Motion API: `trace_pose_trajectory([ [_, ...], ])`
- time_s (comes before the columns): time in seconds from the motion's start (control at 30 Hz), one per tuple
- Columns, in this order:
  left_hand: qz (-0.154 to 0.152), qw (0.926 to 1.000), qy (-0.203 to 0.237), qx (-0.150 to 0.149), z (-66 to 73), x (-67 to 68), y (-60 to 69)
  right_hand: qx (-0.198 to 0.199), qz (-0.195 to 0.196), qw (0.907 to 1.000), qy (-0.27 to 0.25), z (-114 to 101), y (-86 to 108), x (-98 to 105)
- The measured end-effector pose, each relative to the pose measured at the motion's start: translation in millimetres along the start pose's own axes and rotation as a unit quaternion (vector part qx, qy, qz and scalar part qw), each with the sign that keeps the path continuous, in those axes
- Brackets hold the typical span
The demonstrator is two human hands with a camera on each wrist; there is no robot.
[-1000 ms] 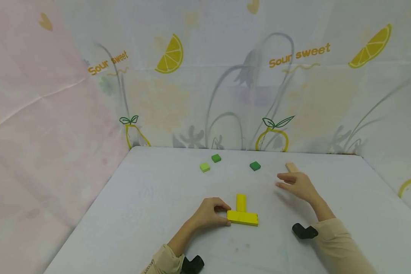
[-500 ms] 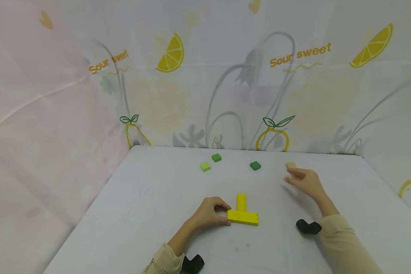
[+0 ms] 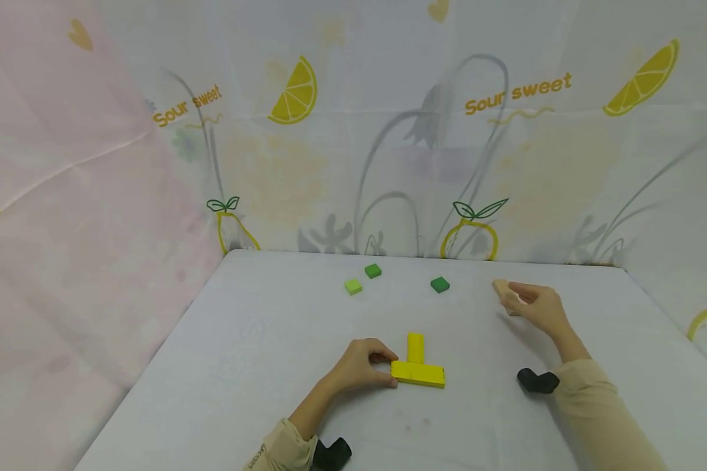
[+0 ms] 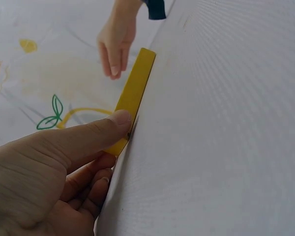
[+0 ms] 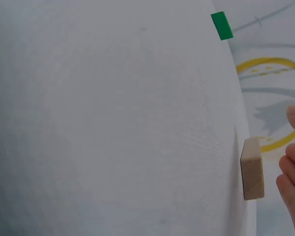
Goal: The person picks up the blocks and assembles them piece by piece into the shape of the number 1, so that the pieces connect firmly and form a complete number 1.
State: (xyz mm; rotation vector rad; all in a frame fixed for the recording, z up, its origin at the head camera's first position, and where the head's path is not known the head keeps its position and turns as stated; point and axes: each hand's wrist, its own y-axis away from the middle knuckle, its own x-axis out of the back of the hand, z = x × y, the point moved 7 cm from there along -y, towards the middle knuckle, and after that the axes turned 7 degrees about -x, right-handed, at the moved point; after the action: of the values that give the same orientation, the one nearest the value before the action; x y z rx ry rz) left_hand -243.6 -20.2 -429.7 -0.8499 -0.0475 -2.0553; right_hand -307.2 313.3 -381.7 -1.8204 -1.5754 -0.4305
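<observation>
Two yellow blocks form an upside-down T near the middle of the table. My left hand (image 3: 359, 365) pinches the left end of the long front yellow block (image 3: 418, 374) between thumb and fingers; the left wrist view shows the thumb on this yellow block (image 4: 135, 88) as well. The other yellow block (image 3: 415, 348) extends away behind it. My right hand (image 3: 539, 307) hovers at a natural wood block (image 3: 499, 286), which it partly hides in the head view. In the right wrist view, a gap separates the wood block (image 5: 252, 172) from the fingers (image 5: 291, 189).
Toward the back of the white table (image 3: 259, 327) lie a light green block (image 3: 353, 286), a green block (image 3: 373, 271) and a dark green block (image 3: 440, 284). A patterned cloth (image 3: 353, 131) rises behind the table edge. Each wrist carries a black device (image 3: 538, 381).
My right hand has moved to the right and slightly away from me, over the wood block, whose left side now shows more. My left hand keeps its pinch on the yellow block.
</observation>
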Motion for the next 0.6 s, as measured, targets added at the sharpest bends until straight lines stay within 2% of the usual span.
trace_pose_trajectory([
  [0.27,0.001,1.0000,0.000,0.000,-0.2,-0.3,0.1,-0.018,-0.025,0.9995,0.006,11,-4.5,1],
  [0.6,0.003,1.0000,-0.005,-0.004,-0.8,-0.7,0.5,-0.077,-0.065,0.9947,0.023,21,-3.5,-4],
])
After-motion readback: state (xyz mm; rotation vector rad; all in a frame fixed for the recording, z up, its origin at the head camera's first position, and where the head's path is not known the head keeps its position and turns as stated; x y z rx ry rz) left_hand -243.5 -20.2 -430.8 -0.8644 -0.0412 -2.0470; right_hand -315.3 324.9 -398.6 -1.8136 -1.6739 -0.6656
